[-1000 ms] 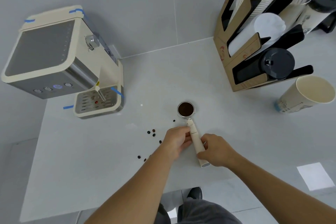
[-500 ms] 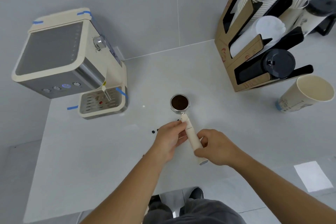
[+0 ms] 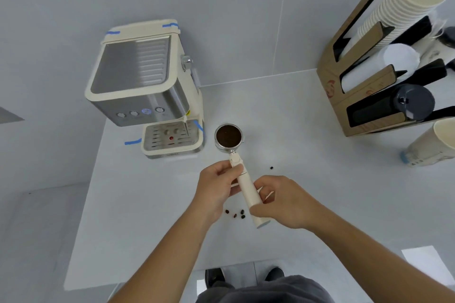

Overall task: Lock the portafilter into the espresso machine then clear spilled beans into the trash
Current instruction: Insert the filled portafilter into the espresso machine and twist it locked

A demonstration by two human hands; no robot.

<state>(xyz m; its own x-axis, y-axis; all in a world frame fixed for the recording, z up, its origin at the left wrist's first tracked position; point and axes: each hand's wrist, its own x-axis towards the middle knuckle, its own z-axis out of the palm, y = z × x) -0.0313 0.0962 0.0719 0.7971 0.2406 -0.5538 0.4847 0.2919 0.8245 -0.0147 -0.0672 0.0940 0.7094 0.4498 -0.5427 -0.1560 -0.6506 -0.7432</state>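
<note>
Just right of the espresso machine point(image 3: 147, 91), above the table point(image 3: 295, 130), the portafilter point(image 3: 229, 136) is held level, likely so its grounds stay in. Both hands grip its handle: left hand point(image 3: 216, 189) farther up, right hand point(image 3: 283, 200) near the end. Spilled beans point(image 3: 235, 213) lie beneath.

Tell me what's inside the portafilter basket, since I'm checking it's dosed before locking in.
The portafilter basket holds dark coffee grounds, filling it nearly to the rim. The basket floor under the grounds is covered.
</note>
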